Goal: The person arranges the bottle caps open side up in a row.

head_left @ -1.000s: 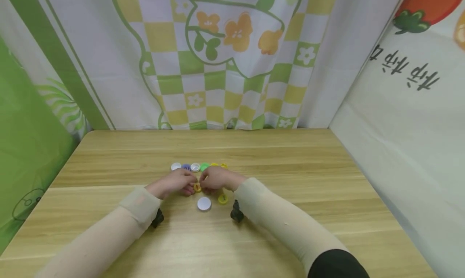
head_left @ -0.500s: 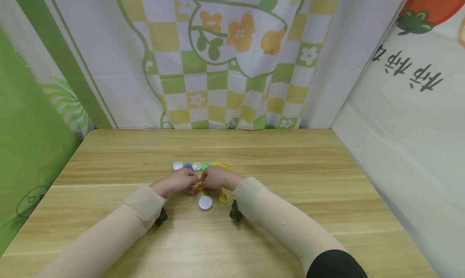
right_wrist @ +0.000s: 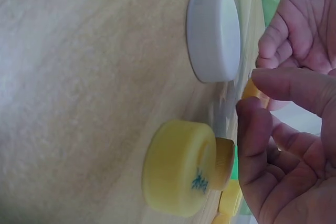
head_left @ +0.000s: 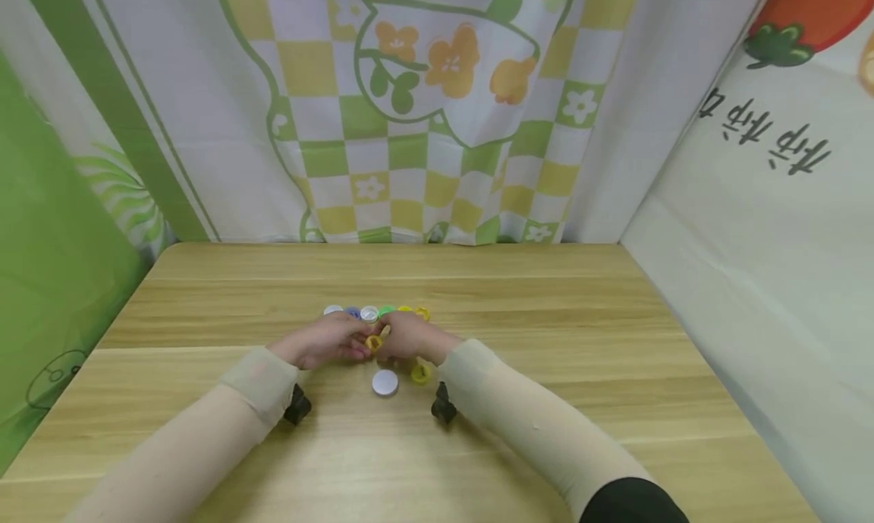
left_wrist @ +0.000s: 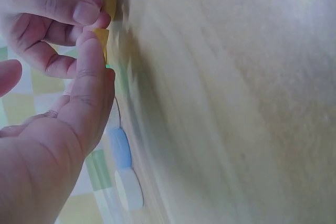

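Note:
A small orange-yellow bottle cap point(head_left: 373, 344) is pinched at the fingertips of both hands, just above the table. My left hand point(head_left: 324, 339) grips it from the left, and its extended finger covers part of the cap point(left_wrist: 101, 38) in the left wrist view. From the other side my right hand point(head_left: 407, 335) pinches it between thumb and finger, as the right wrist view shows on the cap's edge point(right_wrist: 253, 91). Nearer the body lie a white cap point(head_left: 385, 382) and a yellow cap point(head_left: 420, 373) with a dark green mark. Another amber cap point(right_wrist: 224, 163) is beside the yellow one, under the right hand.
Behind the hands runs a row of caps: white point(head_left: 333, 310), blue point(head_left: 352, 313), a second white cap point(head_left: 369, 314), green point(head_left: 386, 310) and yellow point(head_left: 422, 313). The wooden table point(head_left: 546, 303) meets a patterned curtain point(head_left: 451, 159) at its back edge.
The orange-yellow cap has risen slightly and shows more between the hands. My left hand has shifted a little to the left, while the right hand stays nearly in place.

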Available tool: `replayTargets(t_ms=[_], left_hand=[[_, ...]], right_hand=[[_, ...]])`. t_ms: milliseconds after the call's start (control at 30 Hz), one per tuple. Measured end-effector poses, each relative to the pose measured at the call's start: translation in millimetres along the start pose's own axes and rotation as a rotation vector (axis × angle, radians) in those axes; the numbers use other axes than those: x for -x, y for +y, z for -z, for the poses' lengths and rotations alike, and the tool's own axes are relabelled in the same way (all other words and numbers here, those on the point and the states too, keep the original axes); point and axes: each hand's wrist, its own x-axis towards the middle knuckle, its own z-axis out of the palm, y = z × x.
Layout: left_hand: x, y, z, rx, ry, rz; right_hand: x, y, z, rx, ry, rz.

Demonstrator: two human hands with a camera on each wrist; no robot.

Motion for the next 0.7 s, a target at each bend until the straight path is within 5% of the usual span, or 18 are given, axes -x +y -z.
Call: replayTargets(t_ms=[300,700], left_hand=[[-5.4,5.7,1.0,0.014,0.023,-0.004],[-13.8,12.7,2.0,-0.043,0.049,-0.035]], right_hand=[[-0.1,3,6,0.043,0.064,0.019],[1.4,12,25,-0.161,0.053,0.012]])
